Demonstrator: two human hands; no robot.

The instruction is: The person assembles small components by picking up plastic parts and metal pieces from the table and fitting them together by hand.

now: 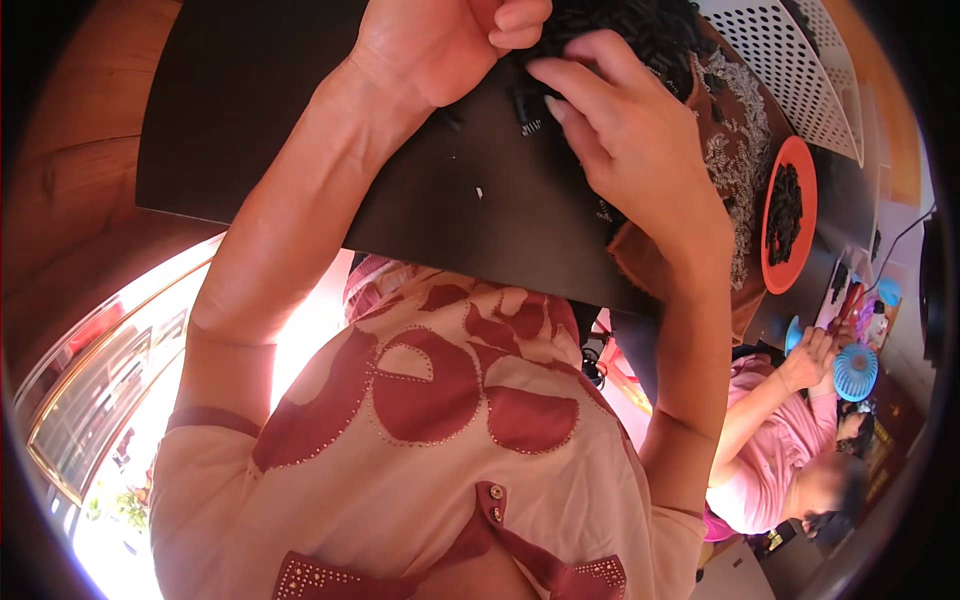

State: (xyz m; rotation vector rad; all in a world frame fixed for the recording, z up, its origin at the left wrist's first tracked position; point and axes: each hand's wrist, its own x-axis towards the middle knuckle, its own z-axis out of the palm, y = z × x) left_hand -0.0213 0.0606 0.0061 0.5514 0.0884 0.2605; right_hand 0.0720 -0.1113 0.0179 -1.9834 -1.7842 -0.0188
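At the top edge, my left hand (440, 45) is turned palm up with its fingers curled in. The frame cuts off part of it, so whatever it may hold is hidden. To its right, my right hand (640, 130) reaches over a heap of small black tube-shaped pieces (640, 30), fingers bent and apart. Its fingertips are close to the near side of the heap, and I see nothing gripped. A small metal spring (531, 128) lies left of its thumb. Many silvery springs (738, 150) are spread on a brown cloth (635, 258) beyond that hand.
An orange-red plate (812, 215) of black pieces stands right of the springs. Behind it is a white perforated basket (790, 65). A white scrap (479, 193) lies on the dark tabletop (400, 215). At the right, another person (785, 440) in pink works beside a blue fan (855, 372).
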